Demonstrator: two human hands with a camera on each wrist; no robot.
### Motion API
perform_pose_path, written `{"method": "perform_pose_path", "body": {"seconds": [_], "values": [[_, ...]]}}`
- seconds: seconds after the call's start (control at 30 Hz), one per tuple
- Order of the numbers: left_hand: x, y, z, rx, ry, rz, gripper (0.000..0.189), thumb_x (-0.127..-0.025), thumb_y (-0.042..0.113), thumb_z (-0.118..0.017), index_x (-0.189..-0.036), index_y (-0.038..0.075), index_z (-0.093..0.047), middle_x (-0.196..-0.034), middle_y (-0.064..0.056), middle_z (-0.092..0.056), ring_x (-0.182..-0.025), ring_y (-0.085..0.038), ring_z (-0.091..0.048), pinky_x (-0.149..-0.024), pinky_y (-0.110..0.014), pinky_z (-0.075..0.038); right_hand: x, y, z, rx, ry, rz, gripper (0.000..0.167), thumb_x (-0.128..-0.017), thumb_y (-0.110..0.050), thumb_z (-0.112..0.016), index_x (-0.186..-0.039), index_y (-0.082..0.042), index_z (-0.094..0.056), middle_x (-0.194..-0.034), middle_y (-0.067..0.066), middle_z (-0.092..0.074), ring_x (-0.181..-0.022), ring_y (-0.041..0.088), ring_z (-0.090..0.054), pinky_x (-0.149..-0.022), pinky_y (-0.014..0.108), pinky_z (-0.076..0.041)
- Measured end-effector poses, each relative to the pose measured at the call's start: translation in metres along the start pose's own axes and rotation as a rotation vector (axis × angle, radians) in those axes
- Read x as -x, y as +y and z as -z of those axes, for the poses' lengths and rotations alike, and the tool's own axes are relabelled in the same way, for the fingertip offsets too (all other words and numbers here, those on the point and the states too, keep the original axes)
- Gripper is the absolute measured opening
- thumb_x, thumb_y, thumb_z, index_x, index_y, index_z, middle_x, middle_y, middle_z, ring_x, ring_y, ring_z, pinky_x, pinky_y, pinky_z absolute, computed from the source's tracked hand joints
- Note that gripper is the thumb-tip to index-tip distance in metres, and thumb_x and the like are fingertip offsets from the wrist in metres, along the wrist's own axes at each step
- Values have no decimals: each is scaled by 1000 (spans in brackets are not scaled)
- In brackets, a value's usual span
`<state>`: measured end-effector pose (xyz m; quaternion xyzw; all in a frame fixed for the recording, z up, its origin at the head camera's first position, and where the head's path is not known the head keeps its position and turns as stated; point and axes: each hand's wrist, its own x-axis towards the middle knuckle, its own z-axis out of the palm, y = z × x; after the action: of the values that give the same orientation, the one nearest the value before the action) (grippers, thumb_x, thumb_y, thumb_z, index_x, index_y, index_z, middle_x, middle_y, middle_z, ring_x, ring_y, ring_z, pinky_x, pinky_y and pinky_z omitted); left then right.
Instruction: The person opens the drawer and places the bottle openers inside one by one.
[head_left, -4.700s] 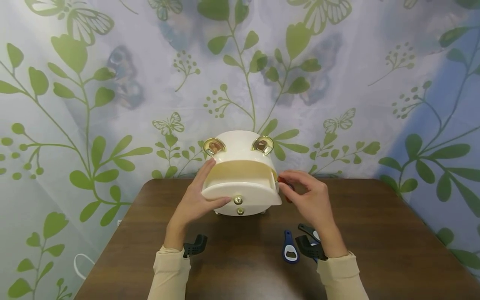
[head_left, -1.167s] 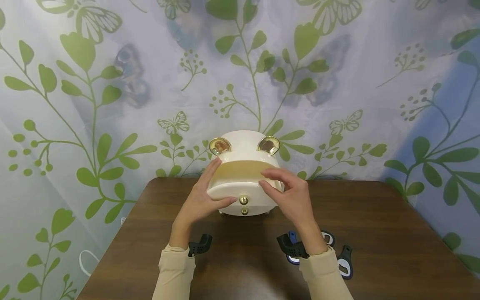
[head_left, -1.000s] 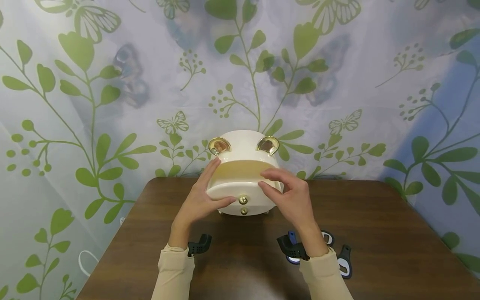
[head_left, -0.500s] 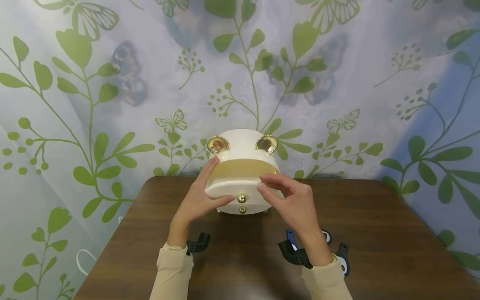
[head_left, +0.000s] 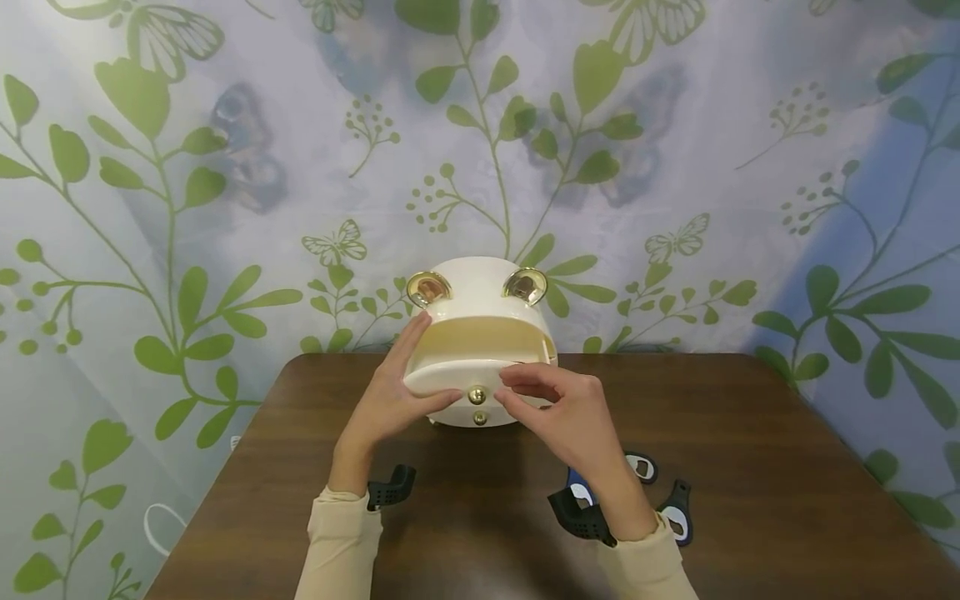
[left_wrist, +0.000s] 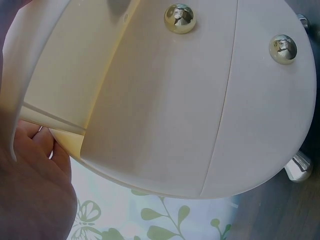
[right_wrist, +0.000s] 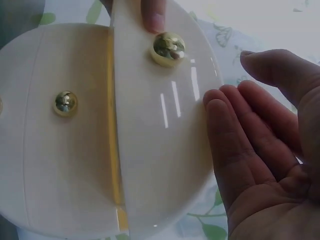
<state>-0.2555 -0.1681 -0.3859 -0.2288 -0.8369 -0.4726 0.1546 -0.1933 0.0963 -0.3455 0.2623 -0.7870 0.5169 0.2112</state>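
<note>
A rounded cream-white drawer box (head_left: 480,279) with gold ears stands at the table's back. Its upper drawer (head_left: 438,379) is pulled out, with a gold knob (head_left: 477,395) on the front. The lower drawer, with a smaller knob (head_left: 480,418), is closed. My left hand (head_left: 378,408) grips the upper drawer's left side, thumb on the front beside the knob. My right hand (head_left: 566,412) is at the right part of that front, thumb and fingers apart. In the right wrist view its fingers (right_wrist: 225,145) lie close to the front's edge; contact is unclear. They hold nothing.
On the brown table (head_left: 450,517) lie bottle openers near my right wrist: a blue one (head_left: 581,492), a dark one (head_left: 642,467) and a black one (head_left: 677,512). My forearm partly covers them. A patterned curtain (head_left: 480,150) hangs behind.
Earlier my right hand held something red at the box's right side; it is out of sight now. Since then that hand has moved left and lower across the drawer front. My left hand stays put.
</note>
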Motion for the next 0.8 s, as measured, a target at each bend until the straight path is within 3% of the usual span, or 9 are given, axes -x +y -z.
{"method": "perform_pose_path", "body": {"seconds": [0.13, 0.33, 0.8], "values": [[1, 0, 0, 13, -10, 15, 110, -76, 38, -93, -164, 34, -26, -169, 17, -21, -157, -15, -21, -121, -56, -27, 1, -1, -7, 15, -36, 4, 22, -87, -16, -85, -108, -12, -80, -99, 0, -80, -91, 12, -76, -76, 35, -63], [3, 0, -1, 17, -11, 20, 109, -77, 37, -92, -164, 36, -26, -169, 18, -21, -157, -15, -21, -122, -56, -27, 3, 1, -19, 84, -53, 51, 16, -87, -11, -84, -102, -14, -80, -96, -4, -79, -86, 8, -76, -76, 24, -61], [2, 1, 0, 3, 1, 6, 108, -77, 37, -92, -164, 34, -27, -169, 17, -22, -156, -16, -23, -121, -56, -28, 3, 0, -32, 267, 52, 92, 12, -85, -17, -87, -96, -18, -82, -90, -10, -78, -78, 2, -74, -70, 23, -60]]}}
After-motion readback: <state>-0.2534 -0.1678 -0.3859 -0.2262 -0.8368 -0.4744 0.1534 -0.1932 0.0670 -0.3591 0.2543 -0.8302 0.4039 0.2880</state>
